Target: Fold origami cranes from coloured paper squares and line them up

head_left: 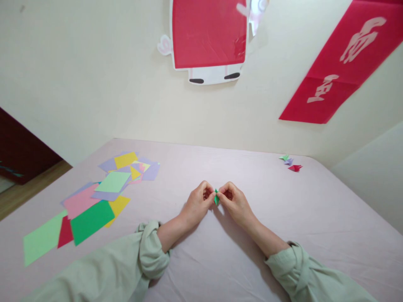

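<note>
Pale rolled sleeves [100,264], then both hands [197,206] [237,207], pinching folded green paper [216,198] between them

The left grip [198,203] and right grip [236,204] pinch folded green paper [216,199].

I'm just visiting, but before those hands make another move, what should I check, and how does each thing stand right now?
1. Left hand pinching the small green paper: ok, at its left side.
2. Right hand gripping it too: ok, at its right side.
3. Rolled-up sleeves out of the way: ok, both cuffs sit back on the forearms.
4. Red folded piece clear of the hands: ok, it lies off at the far right.
5. Loose sheets neatly stacked: not ok, they overlap untidily at left.
6. Creases crisp: cannot tell, too small to see.
</note>
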Tool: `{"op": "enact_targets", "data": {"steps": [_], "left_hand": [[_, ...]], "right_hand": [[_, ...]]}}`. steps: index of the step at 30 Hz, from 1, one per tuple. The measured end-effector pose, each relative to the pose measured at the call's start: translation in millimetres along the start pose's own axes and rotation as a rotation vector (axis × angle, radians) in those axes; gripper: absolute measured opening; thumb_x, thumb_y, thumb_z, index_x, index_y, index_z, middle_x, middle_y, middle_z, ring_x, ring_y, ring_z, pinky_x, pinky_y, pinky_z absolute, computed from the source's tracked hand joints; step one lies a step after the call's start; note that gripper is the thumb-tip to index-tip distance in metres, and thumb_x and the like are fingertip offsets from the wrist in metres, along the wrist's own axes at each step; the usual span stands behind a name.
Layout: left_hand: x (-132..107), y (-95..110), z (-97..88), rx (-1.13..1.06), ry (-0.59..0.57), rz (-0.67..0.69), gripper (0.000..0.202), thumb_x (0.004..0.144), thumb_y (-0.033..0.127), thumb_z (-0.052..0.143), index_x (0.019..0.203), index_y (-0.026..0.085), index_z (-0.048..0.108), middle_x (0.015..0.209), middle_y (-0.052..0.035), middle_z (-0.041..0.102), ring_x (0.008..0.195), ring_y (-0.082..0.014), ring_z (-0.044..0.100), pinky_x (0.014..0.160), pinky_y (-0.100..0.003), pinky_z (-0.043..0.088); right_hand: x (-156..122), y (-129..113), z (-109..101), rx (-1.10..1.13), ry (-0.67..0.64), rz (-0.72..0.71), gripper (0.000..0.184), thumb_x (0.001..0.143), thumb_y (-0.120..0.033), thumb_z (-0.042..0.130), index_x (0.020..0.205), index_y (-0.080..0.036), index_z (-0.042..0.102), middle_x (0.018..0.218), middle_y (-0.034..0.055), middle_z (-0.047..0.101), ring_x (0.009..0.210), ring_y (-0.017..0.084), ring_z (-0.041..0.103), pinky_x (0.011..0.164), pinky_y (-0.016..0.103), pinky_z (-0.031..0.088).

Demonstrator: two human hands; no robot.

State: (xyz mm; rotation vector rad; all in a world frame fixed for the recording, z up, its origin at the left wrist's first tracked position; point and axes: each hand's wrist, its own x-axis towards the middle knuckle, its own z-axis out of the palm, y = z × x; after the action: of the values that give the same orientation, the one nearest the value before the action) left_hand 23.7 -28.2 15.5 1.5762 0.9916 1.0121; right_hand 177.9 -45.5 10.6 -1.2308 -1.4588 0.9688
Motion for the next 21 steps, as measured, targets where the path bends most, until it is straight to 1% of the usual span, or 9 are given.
{"op": "enact_targets", "data": {"steps": [4, 9, 16, 18, 21], "left_hand": [[-0.1, 0.1, -1.2, 0.008, -0.011, 0.022, 0.009, 0.086, 0.026, 0.054, 0.082, 0.019, 0.051, 0.071, 0.0036, 0.053, 0.062, -0.0103, 0.051, 0.06, -0.023, 0.04], [0.0, 0.2, -3.5, 0.034, -0.015, 0.039, 0.01, 0.088, 0.028, 0.052, 0.083, 0.019, 0.051, 0.069, 0.0043, 0.052, 0.061, -0.0103, 0.05, 0.059, -0.022, 0.039], [-0.4, 0.2, -3.4, 0.04, -0.007, 0.06, 0.011, 0.087, 0.03, 0.054, 0.083, 0.019, 0.052, 0.071, 0.0038, 0.054, 0.063, -0.0104, 0.051, 0.061, -0.022, 0.04], [0.1, -0.7, -2.3, -0.013, -0.005, 0.016, 0.013, 0.086, 0.032, 0.055, 0.085, 0.019, 0.051, 0.071, 0.0037, 0.055, 0.062, -0.0106, 0.052, 0.059, -0.022, 0.04], [2.3, -3.1, -1.5, -0.123, -0.027, -0.092, 0.018, 0.085, 0.034, 0.057, 0.092, 0.018, 0.051, 0.069, 0.0027, 0.058, 0.061, -0.0118, 0.055, 0.056, -0.022, 0.041]], "right_hand": [[-0.4, -2.2, 0.4, 0.022, -0.01, 0.004, 0.019, 0.083, -0.036, 0.061, 0.077, -0.021, 0.05, 0.069, -0.0019, 0.056, 0.063, 0.014, 0.055, 0.061, 0.027, 0.043], [-0.8, -2.0, 0.9, 0.049, -0.04, -0.004, 0.015, 0.083, -0.033, 0.061, 0.08, -0.021, 0.052, 0.072, -0.0016, 0.056, 0.066, 0.014, 0.055, 0.063, 0.027, 0.044], [-1.0, -1.5, 1.3, 0.057, -0.048, -0.002, 0.013, 0.082, -0.031, 0.061, 0.082, -0.021, 0.052, 0.075, -0.0013, 0.056, 0.069, 0.015, 0.055, 0.065, 0.027, 0.044], [-1.0, -2.7, 1.6, 0.063, -0.039, -0.009, 0.013, 0.082, -0.03, 0.06, 0.081, -0.022, 0.051, 0.074, -0.0016, 0.055, 0.068, 0.015, 0.055, 0.064, 0.028, 0.044], [-1.1, -5.2, 1.9, 0.07, -0.024, -0.016, 0.012, 0.082, -0.029, 0.059, 0.081, -0.022, 0.05, 0.074, -0.0018, 0.054, 0.068, 0.015, 0.054, 0.064, 0.028, 0.044]]}}
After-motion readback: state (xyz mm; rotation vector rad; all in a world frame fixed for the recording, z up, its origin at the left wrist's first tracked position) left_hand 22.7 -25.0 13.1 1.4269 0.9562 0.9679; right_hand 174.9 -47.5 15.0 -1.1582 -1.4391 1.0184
